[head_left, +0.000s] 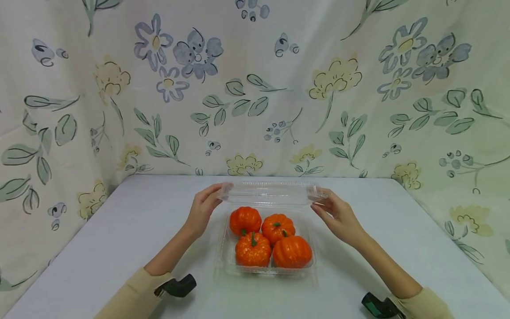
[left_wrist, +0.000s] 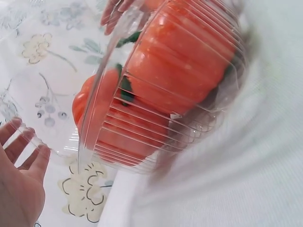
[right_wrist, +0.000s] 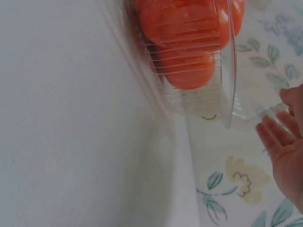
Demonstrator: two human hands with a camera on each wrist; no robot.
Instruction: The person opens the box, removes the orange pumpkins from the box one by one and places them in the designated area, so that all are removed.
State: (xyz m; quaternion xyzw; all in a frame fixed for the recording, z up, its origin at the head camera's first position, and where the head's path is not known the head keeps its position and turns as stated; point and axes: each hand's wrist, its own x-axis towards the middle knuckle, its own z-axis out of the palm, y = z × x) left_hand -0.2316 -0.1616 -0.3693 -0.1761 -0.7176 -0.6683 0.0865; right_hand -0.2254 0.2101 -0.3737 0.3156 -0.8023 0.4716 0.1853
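Note:
A clear plastic clamshell container sits on the table with several small orange pumpkins inside, each green stem showing. Its hinged lid is raised at the far side. At the lid's left corner, my left hand holds the edge with its fingers. My right hand pinches the right corner between thumb and fingers. The left wrist view shows the ribbed container wall close up, and the left fingers at the lid edge. From the right wrist, pumpkins appear through the ribbed side.
The container stands on a white table. Behind and beside the table hangs a floral curtain. A black device is strapped at the left wrist, and another black device at the right.

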